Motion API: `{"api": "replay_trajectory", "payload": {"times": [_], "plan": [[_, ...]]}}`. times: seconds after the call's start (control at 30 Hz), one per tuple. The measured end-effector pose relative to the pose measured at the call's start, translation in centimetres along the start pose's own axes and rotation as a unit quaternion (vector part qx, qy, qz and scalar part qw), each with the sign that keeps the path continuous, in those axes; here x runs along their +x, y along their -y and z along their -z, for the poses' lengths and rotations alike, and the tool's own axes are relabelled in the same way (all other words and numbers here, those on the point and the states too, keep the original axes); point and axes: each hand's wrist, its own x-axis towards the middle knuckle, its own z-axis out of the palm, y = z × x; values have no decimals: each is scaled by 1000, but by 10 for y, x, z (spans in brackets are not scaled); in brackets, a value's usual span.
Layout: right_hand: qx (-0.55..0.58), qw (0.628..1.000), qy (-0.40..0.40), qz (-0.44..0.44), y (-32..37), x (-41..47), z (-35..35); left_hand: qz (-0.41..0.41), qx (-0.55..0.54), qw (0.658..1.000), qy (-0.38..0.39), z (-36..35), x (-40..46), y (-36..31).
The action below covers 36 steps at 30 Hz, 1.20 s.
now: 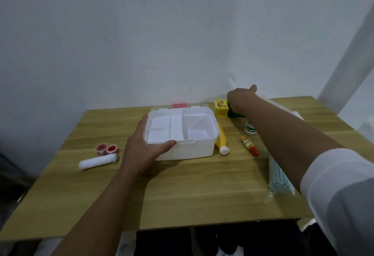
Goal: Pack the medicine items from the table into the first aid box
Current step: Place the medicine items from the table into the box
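So the white first aid box (180, 134) sits open mid-table (182, 191), divided tray empty, left hand (141, 154) clamped on its near-left corner with the thumb over the rim. Right hand (239, 98) reaches past the box's far-right corner and closes on a dark green item (234, 114) beside the yellow carton (221, 108). Right of the box lie a yellow bottle (220, 140), red-capped tube (250, 146), white-green bottle (250, 128) and mask pack (280, 176); left of it, a gauze roll (98, 161) and two red cups (106, 148).
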Motion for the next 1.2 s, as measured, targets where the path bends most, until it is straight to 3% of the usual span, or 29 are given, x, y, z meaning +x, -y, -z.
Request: {"api": "replay_trajectory", "payload": {"times": [0.3,0.53,0.7,0.8,0.97,1.2], "plan": [[-4,1000,-27,12,-3,-23,17,21,-7,1000,14,4,-3,-11],[182,979,-80,45,-28,-49,70,23,-5,998,59,7,-3,-11],[323,938,-3,127,-14,-87,91,33,10,998,57,10,-5,-8],[273,946,14,175,2,-104,95,39,3,998,44,9,-5,-11],[82,976,-61,194,40,-111,85,42,4,998,50,9,-3,-8],[167,960,-64,215,79,-100,53,59,25,996,57,9,0,-5]]}}
